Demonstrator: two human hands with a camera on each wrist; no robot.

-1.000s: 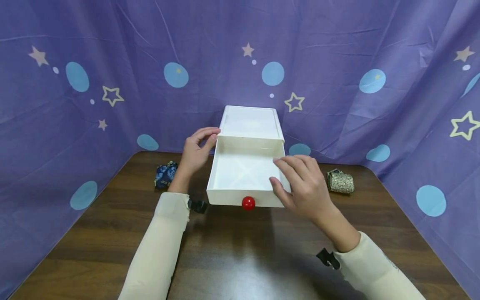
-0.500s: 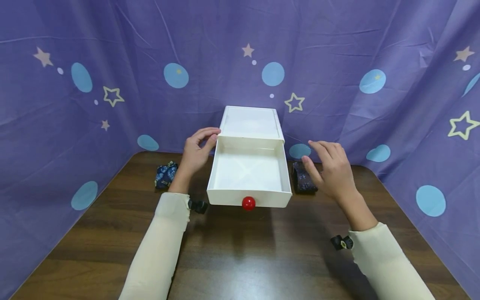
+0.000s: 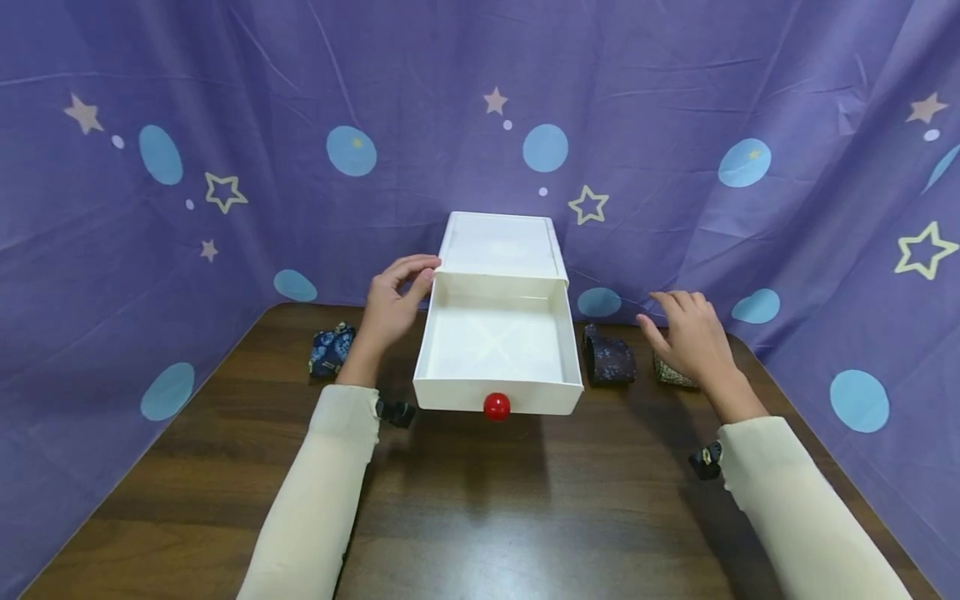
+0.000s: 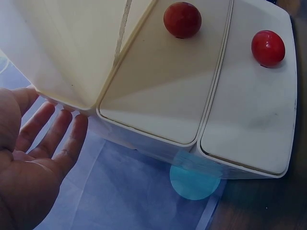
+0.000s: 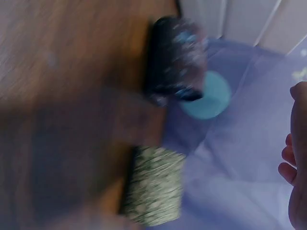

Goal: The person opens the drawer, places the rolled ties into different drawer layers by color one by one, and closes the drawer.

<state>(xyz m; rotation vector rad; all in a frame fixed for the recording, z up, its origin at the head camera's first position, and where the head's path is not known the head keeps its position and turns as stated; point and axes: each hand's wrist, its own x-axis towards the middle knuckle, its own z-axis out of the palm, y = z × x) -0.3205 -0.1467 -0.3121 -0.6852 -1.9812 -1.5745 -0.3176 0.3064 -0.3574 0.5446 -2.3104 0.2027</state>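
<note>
A white cabinet [image 3: 502, 242] stands in the middle of the table, its top drawer [image 3: 450, 394] pulled out and bare inside. A red knob [image 3: 497, 407] is on the drawer's front. My left hand [image 3: 393, 304] touches the cabinet's left side with fingers extended; the left wrist view shows the fingertips at its edge. In the air to the right hovers my right hand [image 3: 693, 337], fingers loosely bent and holding nothing. Below it lies a green-beige patterned cloth roll [image 3: 672, 375], partly hidden. A dark floral cloth roll [image 3: 610, 360] sits between that roll and the drawer.
Left of the cabinet lies a blue floral cloth bundle [image 3: 332, 350]. Two lower drawers, one with a red knob [image 4: 182, 20], are closed in the left wrist view. A purple curtain [image 3: 450, 108] surrounds the back and sides of the brown wooden table [image 3: 480, 517].
My right hand has moved right, away from over the drawer's right edge, uncovering the dark roll and now partly covering the green-beige one. The left hand and the drawer stay put.
</note>
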